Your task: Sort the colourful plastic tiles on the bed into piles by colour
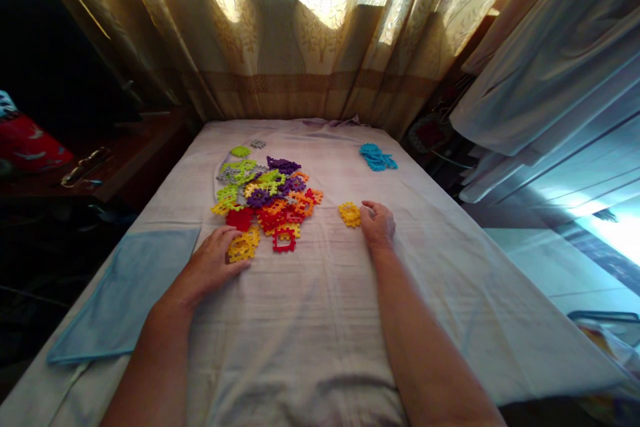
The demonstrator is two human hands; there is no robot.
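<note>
My left hand (217, 257) rests at the near left edge of a mixed pile of plastic interlocking pieces (270, 207). Its thumb and fingers are apart, around some yellow pieces (243, 245) that lie on the cloth. On the right, my right hand (379, 223) is closed, with its fingertips at the right edge of a small stack of yellow interlocking pieces (349, 214). Part of that edge is hidden by the fingers. Red, orange, purple, green and grey pieces overlap in the pile. Farther back on the right lies a separate group of blue pieces (376, 157).
A pale cloth (320, 320) covers the table. A light blue cloth-like pad (135, 287) lies at the left edge. Patterned curtains (280, 47) hang behind. Hanging fabric (545, 60) is at the right, and a dark cabinet (125, 167) with a red item (30, 140) stands left.
</note>
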